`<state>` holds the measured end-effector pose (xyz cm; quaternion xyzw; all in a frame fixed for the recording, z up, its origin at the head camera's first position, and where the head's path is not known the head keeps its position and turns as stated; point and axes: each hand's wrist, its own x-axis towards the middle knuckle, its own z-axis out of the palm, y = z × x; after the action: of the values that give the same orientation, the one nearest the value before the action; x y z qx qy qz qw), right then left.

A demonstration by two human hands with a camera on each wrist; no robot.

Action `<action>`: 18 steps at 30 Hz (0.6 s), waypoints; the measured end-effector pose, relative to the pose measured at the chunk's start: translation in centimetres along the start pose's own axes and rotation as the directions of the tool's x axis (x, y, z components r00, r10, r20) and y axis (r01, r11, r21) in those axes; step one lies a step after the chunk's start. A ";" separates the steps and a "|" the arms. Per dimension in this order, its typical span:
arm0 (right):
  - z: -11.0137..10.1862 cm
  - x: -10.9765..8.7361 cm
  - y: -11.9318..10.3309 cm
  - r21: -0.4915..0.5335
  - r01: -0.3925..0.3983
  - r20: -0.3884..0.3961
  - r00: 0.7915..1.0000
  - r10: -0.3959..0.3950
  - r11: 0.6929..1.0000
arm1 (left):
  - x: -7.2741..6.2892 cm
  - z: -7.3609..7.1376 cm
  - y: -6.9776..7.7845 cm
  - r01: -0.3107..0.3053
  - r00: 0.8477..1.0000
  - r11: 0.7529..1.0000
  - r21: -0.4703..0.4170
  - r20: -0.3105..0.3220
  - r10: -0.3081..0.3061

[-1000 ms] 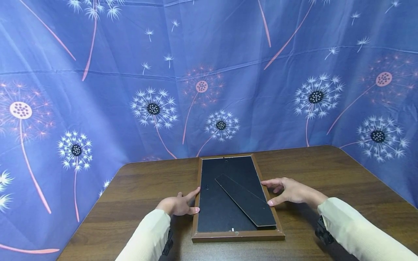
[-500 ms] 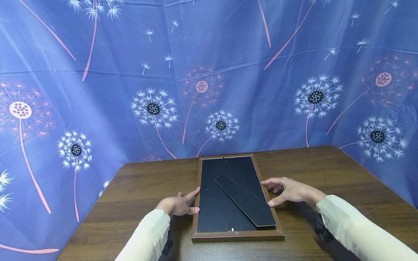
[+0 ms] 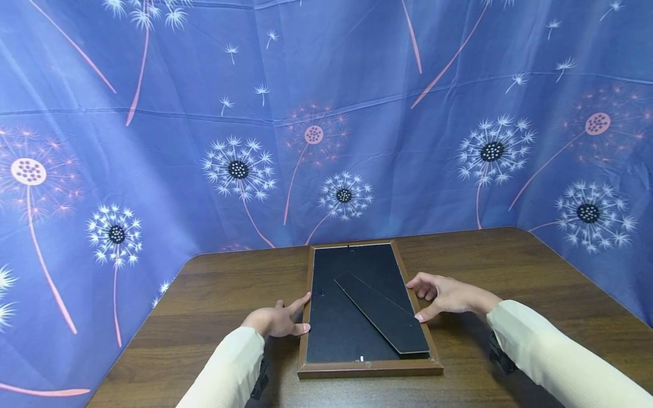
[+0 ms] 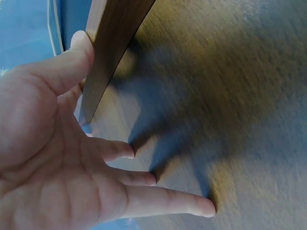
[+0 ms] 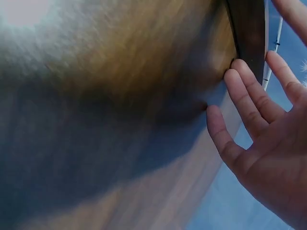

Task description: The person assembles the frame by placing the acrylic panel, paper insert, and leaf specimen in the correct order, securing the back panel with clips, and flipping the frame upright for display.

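Note:
In the head view a picture frame [image 3: 326, 328] lies face down on the table, its black backing up and its brown rim around it. A black easel leg [image 3: 385, 317] slants across the backing. My left hand [image 3: 278, 322] touches the left rim with thumb and forefinger. In the left wrist view the other fingers [image 4: 165, 201] stretch out straight to the tabletop. On the opposite side my right hand [image 3: 454, 296] rests thumb and fingertips against the right rim. The right wrist view shows its fingers [image 5: 252, 103] mostly straight, some fingertips by the frame's side.
The brown wooden table [image 3: 229, 283] has rounded far corners. Behind it hangs a blue curtain [image 3: 168, 158] with a dandelion print, which also runs along both sides. Dark wrist cameras sit under both pale sleeves [image 3: 541, 334].
The right wrist and sleeve have shifted slightly left and up in the head view, and the right fingers bend a little more. The picture frame and left hand look nearly unchanged.

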<state>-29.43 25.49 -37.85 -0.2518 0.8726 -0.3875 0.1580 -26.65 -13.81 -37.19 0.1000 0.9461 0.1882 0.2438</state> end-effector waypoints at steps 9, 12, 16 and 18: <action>-0.3 1.3 -0.2 -0.007 0.020 0.035 0.999 -0.020 1.000 | 0.1 -0.2 0.0 0.006 1.000 1.000 -0.005 0.020 -0.006; -0.4 1.7 -0.3 -0.045 0.023 0.043 0.999 -0.021 0.999 | 0.5 0.0 -0.4 -0.008 1.000 1.000 -0.014 0.017 0.008; -0.4 2.2 -0.5 -0.093 0.003 0.059 0.998 0.002 0.996 | 1.0 0.3 -0.9 -0.027 1.000 1.000 -0.009 0.011 0.027; -0.3 2.4 -0.5 -0.118 -0.003 0.065 0.998 0.011 0.993 | 1.1 0.4 -1.0 -0.026 1.000 1.000 -0.010 0.010 0.026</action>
<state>-31.36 24.00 -37.45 -0.2701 0.8892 -0.3264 0.1728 -27.51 -14.26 -38.43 0.1119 0.9425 0.1955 0.2467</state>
